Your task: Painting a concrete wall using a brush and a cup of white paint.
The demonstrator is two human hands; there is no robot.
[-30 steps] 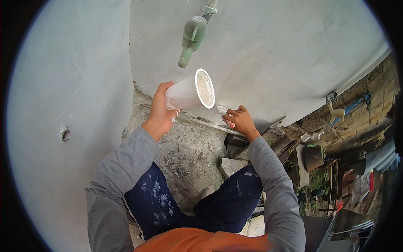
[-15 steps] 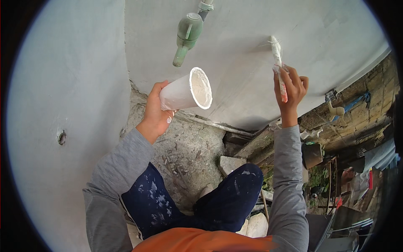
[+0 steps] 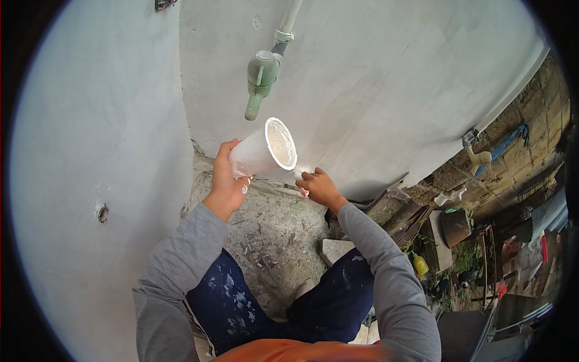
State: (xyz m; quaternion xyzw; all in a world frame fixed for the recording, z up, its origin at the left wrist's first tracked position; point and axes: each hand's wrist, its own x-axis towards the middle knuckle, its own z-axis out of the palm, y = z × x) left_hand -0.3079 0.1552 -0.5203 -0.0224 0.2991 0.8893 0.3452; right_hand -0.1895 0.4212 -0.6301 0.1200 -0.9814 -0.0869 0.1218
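A white plastic cup with white paint inside is gripped by my left hand. The cup leans with its mouth toward the right, and paint crusts its rim. White smears mark the fingers under the cup. Just right of the cup, low against the painted wall, my right hand is closed around a paintbrush. Only bits of the brush show; its bristle end is hidden beside or behind the cup.
A green plastic water meter or valve fitting hangs on a pipe above the cup. Pale walls meet in a corner at left. Rough concrete ground, rubble and boards lie below; a beige tap juts out at right.
My right hand has brought the paintbrush from high on the wall down and left, close to the cup. My left hand and the cup have shifted slightly lower and left in view.
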